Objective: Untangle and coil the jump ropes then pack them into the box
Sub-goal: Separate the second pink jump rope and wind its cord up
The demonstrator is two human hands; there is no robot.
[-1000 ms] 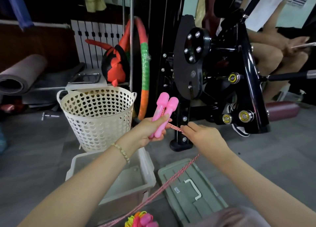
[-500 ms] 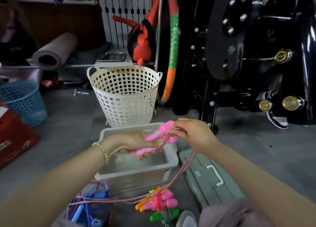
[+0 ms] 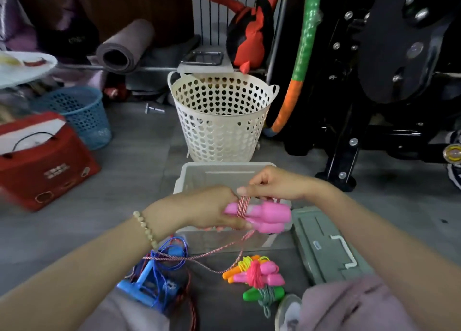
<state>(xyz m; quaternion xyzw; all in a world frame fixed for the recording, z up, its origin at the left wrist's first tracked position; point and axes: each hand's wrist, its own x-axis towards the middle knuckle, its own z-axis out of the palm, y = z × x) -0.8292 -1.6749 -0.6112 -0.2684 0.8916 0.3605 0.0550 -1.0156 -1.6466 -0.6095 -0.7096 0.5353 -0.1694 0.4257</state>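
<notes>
Handles [image 3: 267, 216] in left fingers [image 3: 232, 223] — right fingers [image 3: 245, 190] pinch rope [image 3: 242, 206].

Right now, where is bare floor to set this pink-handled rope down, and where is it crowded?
Bare floor lies between the red bag and the clear box, and right of the grey lid below the black machine. Crowded: the near side of the box, where the blue rope tangle and coiled ropes lie.
</notes>
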